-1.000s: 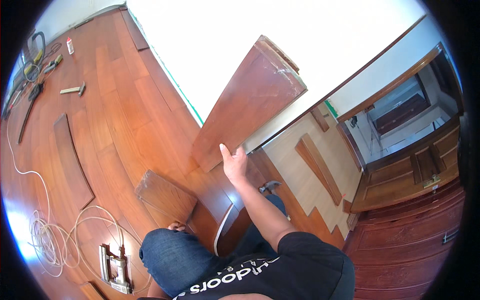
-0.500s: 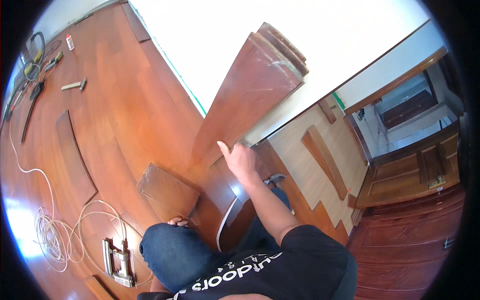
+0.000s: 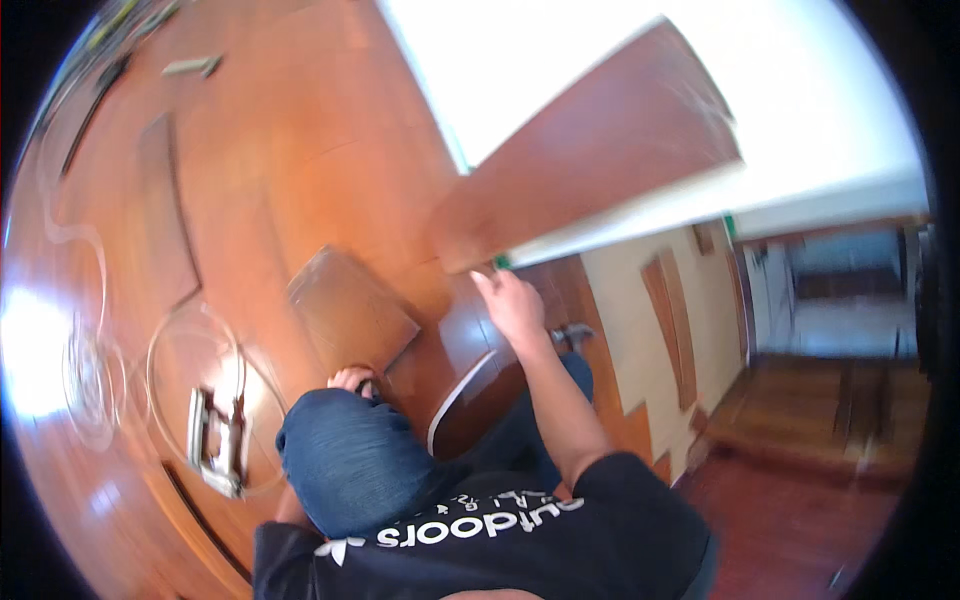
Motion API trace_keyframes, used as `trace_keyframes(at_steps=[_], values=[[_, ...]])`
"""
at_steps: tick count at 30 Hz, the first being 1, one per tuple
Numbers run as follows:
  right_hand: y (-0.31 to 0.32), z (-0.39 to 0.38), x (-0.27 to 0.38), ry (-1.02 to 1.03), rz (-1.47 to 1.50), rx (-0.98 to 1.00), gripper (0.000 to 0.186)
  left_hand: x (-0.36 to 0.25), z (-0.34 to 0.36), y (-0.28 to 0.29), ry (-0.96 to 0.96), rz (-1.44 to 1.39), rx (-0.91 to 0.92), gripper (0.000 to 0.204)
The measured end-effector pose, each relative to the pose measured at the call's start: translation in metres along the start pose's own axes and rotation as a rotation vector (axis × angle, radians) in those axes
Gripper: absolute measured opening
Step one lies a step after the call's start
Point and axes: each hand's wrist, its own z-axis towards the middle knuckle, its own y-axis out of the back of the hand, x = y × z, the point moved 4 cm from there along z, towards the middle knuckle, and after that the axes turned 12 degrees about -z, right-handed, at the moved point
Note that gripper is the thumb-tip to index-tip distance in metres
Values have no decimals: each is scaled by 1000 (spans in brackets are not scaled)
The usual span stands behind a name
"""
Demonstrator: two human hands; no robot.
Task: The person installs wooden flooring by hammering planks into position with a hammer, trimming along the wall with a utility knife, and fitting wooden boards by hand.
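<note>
My right hand [image 3: 515, 307] is at the low end of a wide reddish-brown floorboard [image 3: 620, 130] leaning along the white wall. Its thumb points toward the board's end; motion blur hides whether the fingers grip the edge. What look like the bent fingers of my left hand [image 3: 350, 380] show beyond my left knee, beside something dark I cannot make out; the knee hides the rest. A short brown board piece [image 3: 355, 310] lies just past those fingers. Between my knees is a dark surface with a curved white edge [image 3: 455, 405].
On the left floor lie a nail gun [image 3: 218, 440], its coiled pale hose [image 3: 90, 380], a long board [image 3: 170, 210] and a hammer [image 3: 192, 67]. Another hammer head [image 3: 573, 335] shows by my right knee. A further board [image 3: 672, 330] lies on the paler floor at right.
The whole view has shifted and blurred. The leaning floorboard now reaches farther right and looks larger; the boards behind it no longer show. My right hand stays by its low end.
</note>
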Motion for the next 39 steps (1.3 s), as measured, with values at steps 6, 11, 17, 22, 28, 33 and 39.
trace_keyframes(at_steps=[6, 11, 17, 22, 28, 33, 39], values=[[11, -16, -70, -67, -207, 121, 56, 52, 157, 70, 327, 77, 58, 18], [-32, -46, -52, -29, -172, 297, 50, 160, 229, 221, 593, 560, -338, 57], [-40, -65, -42, -26, -141, 423, 47, 225, 269, 261, 1186, 628, -192, 112], [-38, -77, -22, -4, -67, 539, 44, 232, 274, 269, 1185, 615, -239, 124], [-28, -64, -4, 59, -42, 475, 41, 204, 285, 283, 1115, 296, -234, 106], [-15, -56, 36, 154, 159, 389, 37, 153, 222, 248, 611, -676, -531, 82], [9, -19, 147, 385, 798, 362, 49, 30, 130, 169, 319, -454, -427, 100]])
